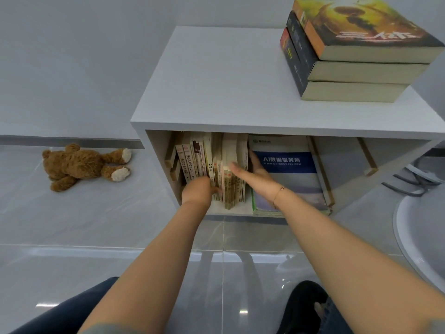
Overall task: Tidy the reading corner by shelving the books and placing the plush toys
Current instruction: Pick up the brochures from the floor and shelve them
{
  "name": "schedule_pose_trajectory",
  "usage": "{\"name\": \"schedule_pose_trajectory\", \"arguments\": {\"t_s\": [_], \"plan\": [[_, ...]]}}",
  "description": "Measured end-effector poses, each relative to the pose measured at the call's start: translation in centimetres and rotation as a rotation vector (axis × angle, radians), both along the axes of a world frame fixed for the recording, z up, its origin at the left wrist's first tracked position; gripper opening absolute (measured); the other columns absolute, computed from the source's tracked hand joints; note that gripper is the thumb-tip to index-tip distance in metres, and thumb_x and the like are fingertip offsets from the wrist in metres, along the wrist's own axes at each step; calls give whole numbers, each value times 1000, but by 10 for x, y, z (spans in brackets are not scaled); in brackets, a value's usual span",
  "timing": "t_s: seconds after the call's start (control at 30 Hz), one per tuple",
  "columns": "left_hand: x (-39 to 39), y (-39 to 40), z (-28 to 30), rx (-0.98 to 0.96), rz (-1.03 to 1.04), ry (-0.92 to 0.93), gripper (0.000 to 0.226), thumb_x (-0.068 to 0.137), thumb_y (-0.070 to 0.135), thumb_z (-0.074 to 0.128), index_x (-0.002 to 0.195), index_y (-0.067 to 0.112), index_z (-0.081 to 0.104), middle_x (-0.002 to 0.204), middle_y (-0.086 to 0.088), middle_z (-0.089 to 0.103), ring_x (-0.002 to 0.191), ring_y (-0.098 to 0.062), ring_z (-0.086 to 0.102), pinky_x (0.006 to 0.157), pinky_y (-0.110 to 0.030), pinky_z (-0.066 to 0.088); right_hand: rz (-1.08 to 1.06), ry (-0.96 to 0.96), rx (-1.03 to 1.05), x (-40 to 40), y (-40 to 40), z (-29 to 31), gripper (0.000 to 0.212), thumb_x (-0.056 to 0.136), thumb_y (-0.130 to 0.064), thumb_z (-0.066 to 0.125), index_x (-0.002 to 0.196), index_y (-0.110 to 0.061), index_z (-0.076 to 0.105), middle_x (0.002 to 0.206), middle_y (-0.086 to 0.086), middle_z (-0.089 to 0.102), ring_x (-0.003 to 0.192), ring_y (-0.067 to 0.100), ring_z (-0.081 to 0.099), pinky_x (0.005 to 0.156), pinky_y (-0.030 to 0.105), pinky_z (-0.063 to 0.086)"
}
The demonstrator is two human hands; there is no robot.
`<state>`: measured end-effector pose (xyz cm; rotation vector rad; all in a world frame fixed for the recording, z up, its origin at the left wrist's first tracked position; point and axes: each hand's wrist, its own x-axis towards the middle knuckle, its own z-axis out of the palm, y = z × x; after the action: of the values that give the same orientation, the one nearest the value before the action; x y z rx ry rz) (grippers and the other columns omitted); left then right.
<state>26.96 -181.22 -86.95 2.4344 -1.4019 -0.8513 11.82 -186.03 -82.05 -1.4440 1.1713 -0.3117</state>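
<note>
Books (pixel 212 165) stand upright as a tight row in the left part of a white open-fronted shelf unit (pixel 216 78), spines facing out; most spines are cream or pale tan with dark vertical lettering, and two at the left end carry reddish marks near the top. Left hand (pixel 198 190) is at the lower front of the row, fingers curled against the spines, with the thumb tip lying across the base of one cream volume; whether it actually grips a book cannot be told. Right hand (pixel 255 173) is flat with straight fingers, its palm laid against the right-hand face of the row, fingertips reaching into the compartment. A thin bracelet (pixel 279 192) circles the right wrist. Just right of that hand a large blue-and-white booklet (pixel 289 162) with white lettering leans back inside the same compartment. On top of the unit, at the far right corner, three thick paperbacks (pixel 356 51) lie flat in a stack; the top cover is yellow-orange with large pale characters, and the two below show dark spines. A brown teddy bear (pixel 84 165) with cream foot pads lies on its back on the glossy grey tiled floor (pixel 96 225), well left of the unit and near the wall.
</note>
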Motion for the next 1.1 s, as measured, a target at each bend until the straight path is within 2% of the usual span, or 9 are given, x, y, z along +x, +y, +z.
{"name": "schedule_pose_trajectory", "arguments": {"t_s": [0.1,0.27,0.5,0.6,0.7,0.8,0.87,1.0,1.1], "plan": [[0,0,1,-40,-15,-108,27,94,30,57,104,6,64,90,-4,61,80,-19,58,70,-30,48,126,11,-88,-3,-6,-16,116,74,-33,79,151,-31,-7,154,-2,30,140,20,30,106,26,29],[-6,13,-15,-120,-11,-87,32,97,33,51,112,8,63,110,-9,67,97,-26,62,75,-31,46,59,120,-301,0,-9,-32,127,51,-51,84,149,-37,4,151,-1,35,136,22,37,107,43,40],[-7,19,-23,-111,-97,-80,34,95,29,55,123,8,56,118,-11,64,105,-29,61,86,-37,51,74,204,-400,7,-16,-34,105,75,-42,76,150,-25,5,147,4,41,131,24,43,106,44,41],[-7,20,-14,-105,-94,-191,27,95,23,51,117,9,59,113,-12,65,100,-32,62,73,-34,49,58,248,-463,12,-14,-35,99,80,-41,72,151,-20,6,147,7,41,130,26,44,105,41,41],[-10,25,10,-384,74,-232,23,95,17,48,115,11,57,111,-10,64,97,-30,62,70,-34,47,28,253,-504,12,-8,-37,101,80,-46,70,151,-24,2,150,6,35,129,27,46,104,42,43],[-9,29,38,-770,118,-236,38,88,9,57,125,6,52,124,-15,54,112,-29,53,89,-32,43,7,228,-595,11,-4,-31,111,75,-45,75,151,-31,-5,158,6,15,129,30,46,98,41,48],[-4,27,55,-892,67,-352,52,80,9,66,129,1,49,130,-21,49,118,-35,47,98,-36,38,16,240,-650,14,-4,-24,117,71,-43,79,151,-31,-6,160,6,3,136,30,38,97,35,47],[10,16,75,-561,-50,-477,74,90,31,60,152,15,22,157,-9,25,146,-29,16,117,-44,14,49,231,-655,19,-7,-18,113,68,-41,82,151,-35,6,160,6,2,144,29,20,107,43,39],[16,15,75,-519,-102,-450,64,93,32,57,150,21,29,155,-3,32,143,-24,26,116,-42,16,49,221,-653,21,-11,-20,112,67,-37,84,151,-35,10,159,8,5,144,29,21,108,43,37]]}}
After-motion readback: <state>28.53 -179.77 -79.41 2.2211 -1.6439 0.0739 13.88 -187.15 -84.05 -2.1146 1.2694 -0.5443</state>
